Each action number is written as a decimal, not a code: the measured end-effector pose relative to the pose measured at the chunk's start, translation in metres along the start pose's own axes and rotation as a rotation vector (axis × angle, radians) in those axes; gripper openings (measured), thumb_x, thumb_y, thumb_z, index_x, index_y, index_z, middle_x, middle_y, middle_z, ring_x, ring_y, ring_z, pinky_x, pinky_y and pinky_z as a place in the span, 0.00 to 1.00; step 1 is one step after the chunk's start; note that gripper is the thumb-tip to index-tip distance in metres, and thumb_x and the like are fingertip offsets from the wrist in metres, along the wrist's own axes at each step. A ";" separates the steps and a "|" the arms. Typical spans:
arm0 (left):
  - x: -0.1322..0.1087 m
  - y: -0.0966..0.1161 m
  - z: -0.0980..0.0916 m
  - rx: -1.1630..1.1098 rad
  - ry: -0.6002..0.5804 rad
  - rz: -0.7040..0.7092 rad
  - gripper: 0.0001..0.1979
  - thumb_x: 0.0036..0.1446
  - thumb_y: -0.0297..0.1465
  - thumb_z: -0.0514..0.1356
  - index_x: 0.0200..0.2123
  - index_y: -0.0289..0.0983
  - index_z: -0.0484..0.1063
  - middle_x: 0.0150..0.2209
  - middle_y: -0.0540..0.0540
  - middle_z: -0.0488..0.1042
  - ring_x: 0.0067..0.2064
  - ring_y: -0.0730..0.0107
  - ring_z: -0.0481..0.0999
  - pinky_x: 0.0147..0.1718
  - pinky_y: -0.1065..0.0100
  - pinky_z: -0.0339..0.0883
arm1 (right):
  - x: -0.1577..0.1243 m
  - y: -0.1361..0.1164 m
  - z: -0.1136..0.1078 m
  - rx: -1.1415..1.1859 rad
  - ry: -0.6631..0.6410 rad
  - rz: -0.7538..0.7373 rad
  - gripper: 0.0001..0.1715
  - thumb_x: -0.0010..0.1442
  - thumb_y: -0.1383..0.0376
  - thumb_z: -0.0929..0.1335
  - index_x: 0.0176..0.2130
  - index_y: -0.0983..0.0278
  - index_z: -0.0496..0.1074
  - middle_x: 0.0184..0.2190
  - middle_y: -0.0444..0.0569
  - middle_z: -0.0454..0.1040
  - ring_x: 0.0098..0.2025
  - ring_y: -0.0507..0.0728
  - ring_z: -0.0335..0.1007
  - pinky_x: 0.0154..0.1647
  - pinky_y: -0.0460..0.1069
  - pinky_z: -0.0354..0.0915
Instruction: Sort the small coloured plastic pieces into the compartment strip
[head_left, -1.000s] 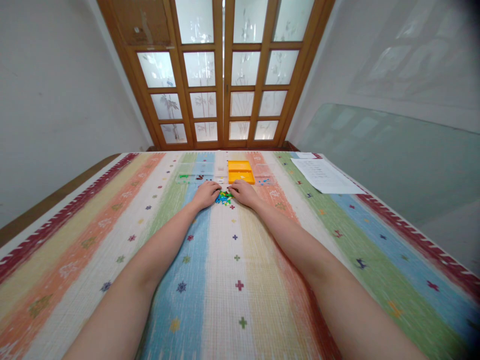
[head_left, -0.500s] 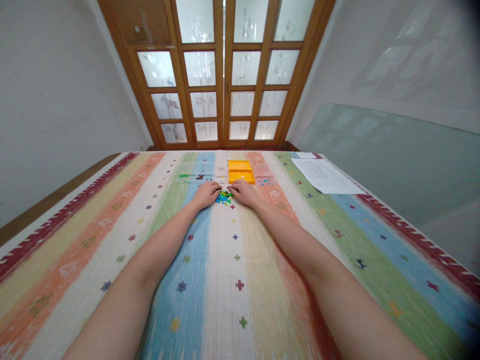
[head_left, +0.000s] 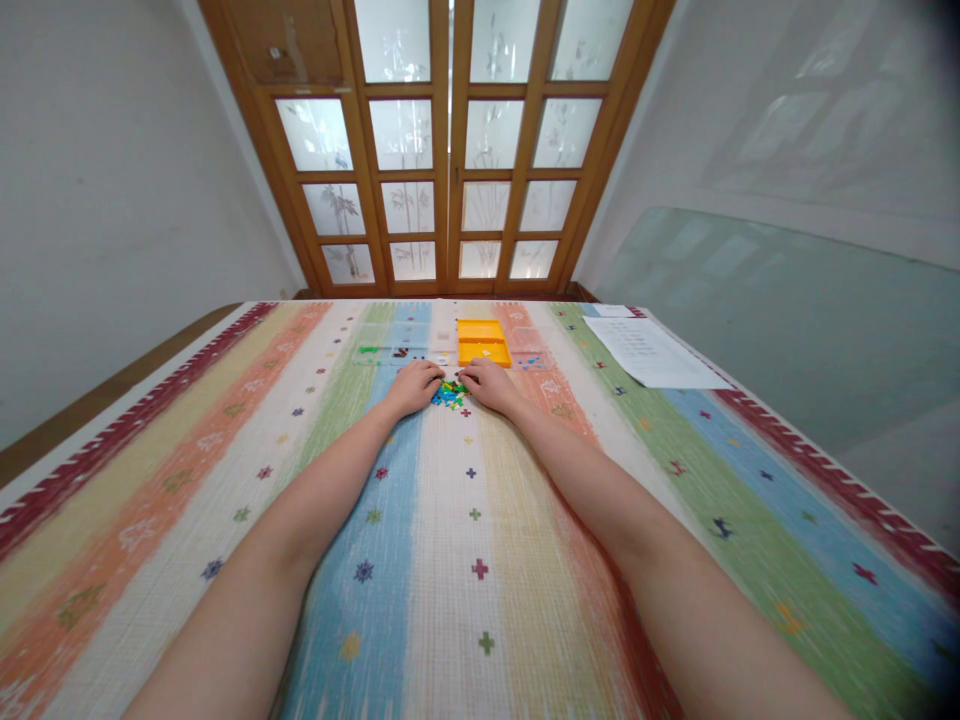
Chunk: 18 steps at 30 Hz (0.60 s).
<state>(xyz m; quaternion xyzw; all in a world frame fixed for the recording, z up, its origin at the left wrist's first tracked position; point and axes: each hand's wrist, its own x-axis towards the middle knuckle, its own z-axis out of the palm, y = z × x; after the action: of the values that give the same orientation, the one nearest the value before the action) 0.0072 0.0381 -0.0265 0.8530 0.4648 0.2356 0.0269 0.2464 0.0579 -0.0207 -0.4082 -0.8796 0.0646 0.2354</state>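
A small heap of tiny blue, green and yellow pieces (head_left: 449,397) lies on the striped tablecloth between my hands. My left hand (head_left: 414,386) rests at the heap's left edge, its fingers curled inward. From the other side, my right hand (head_left: 489,384) reaches to the heap's upper right with its fingers bent together. Whatever the fingertips hold is too small to make out. Just beyond the right hand stands an open yellow box (head_left: 484,331) with a small pale piece inside.
Clear trays stand on both sides of the yellow box: green pieces (head_left: 368,350) and dark brown pieces (head_left: 400,353) lie to the left, blue pieces (head_left: 529,362) to the right. Printed paper (head_left: 651,352) lies at the table's right. Wooden glazed doors (head_left: 448,180) rise behind.
Both hands stay almost in place beside the heap, with no clear movement of fingers or pieces. The view has shifted very slightly.
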 end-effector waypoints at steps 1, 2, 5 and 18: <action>0.000 0.000 0.000 0.001 0.001 0.002 0.16 0.69 0.33 0.55 0.51 0.38 0.81 0.54 0.41 0.79 0.57 0.57 0.76 0.61 0.57 0.66 | 0.000 0.000 0.000 0.001 0.001 0.000 0.16 0.73 0.63 0.66 0.43 0.64 0.83 0.42 0.55 0.79 0.46 0.59 0.70 0.49 0.51 0.61; 0.000 0.001 -0.001 0.002 0.000 0.003 0.16 0.69 0.33 0.55 0.51 0.38 0.81 0.54 0.41 0.79 0.57 0.57 0.76 0.61 0.57 0.66 | 0.000 0.001 0.001 0.002 0.002 0.000 0.16 0.73 0.63 0.66 0.43 0.64 0.83 0.42 0.55 0.79 0.46 0.59 0.70 0.49 0.51 0.61; 0.000 0.002 -0.001 0.006 -0.002 0.001 0.16 0.69 0.33 0.55 0.51 0.39 0.81 0.54 0.42 0.79 0.57 0.57 0.76 0.61 0.57 0.66 | 0.000 0.001 0.001 0.002 0.005 -0.002 0.16 0.73 0.63 0.66 0.43 0.64 0.83 0.42 0.55 0.79 0.46 0.59 0.70 0.49 0.51 0.61; 0.001 0.001 -0.001 -0.014 -0.007 -0.012 0.16 0.68 0.33 0.55 0.51 0.40 0.81 0.54 0.42 0.79 0.57 0.58 0.76 0.62 0.56 0.66 | 0.001 0.002 0.002 -0.005 0.005 0.004 0.15 0.73 0.62 0.66 0.44 0.64 0.83 0.43 0.54 0.79 0.47 0.59 0.70 0.50 0.51 0.61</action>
<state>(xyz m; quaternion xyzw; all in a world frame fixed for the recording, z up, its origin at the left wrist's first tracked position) 0.0077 0.0379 -0.0253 0.8509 0.4681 0.2357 0.0361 0.2465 0.0601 -0.0233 -0.4105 -0.8785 0.0620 0.2364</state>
